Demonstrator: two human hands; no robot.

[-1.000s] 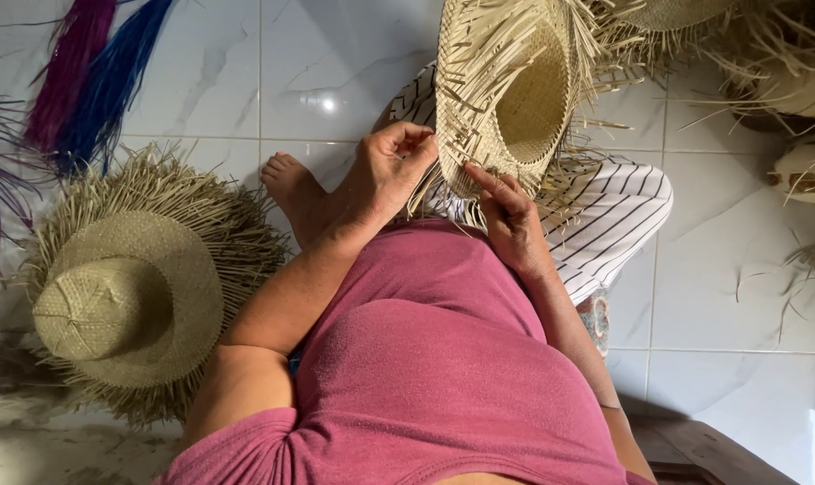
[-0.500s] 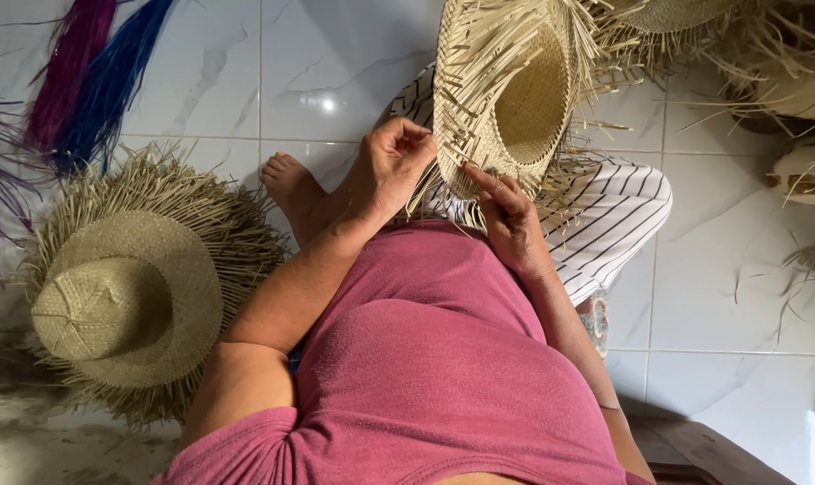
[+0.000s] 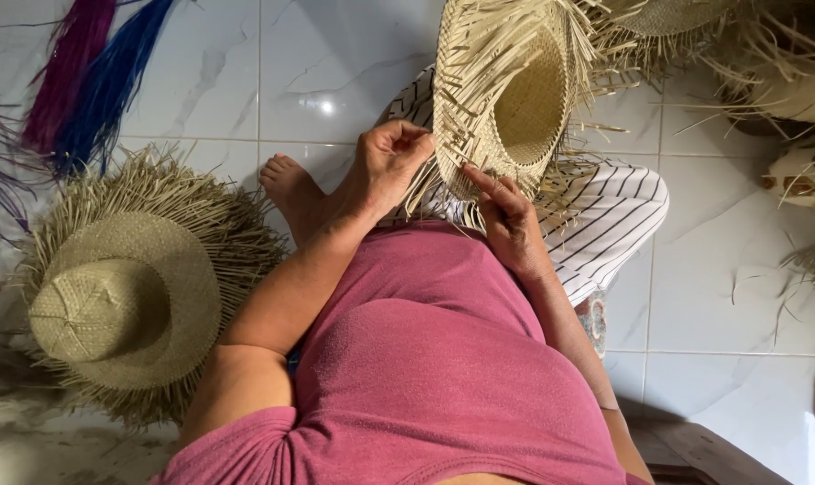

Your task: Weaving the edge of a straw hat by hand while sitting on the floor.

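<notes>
White marble-tiled floor point(image 3: 336, 81) (glossy) under straw hat point(image 3: 515, 99)

The straw hat point(image 3: 506, 99) between the hands is pale cream. The finished hat point(image 3: 124, 296) on the floor is a greener, duller tan. The shirt point(image 3: 425, 359) is dusty pink; the trousers point(image 3: 614, 216) are white with thin dark stripes. Fibre bundles point(image 3: 93, 76) are magenta and blue, perhaps purple at the left edge. The floor tiles point(image 3: 336, 54) are white, grey-veined marble.

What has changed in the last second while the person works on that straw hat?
Very little. The left hand closed its fingers on loose strands at the brim of the pale, unfinished woven straw hat. The right hand stayed on the brim; the finished greenish straw hat on the floor did not move.
</notes>
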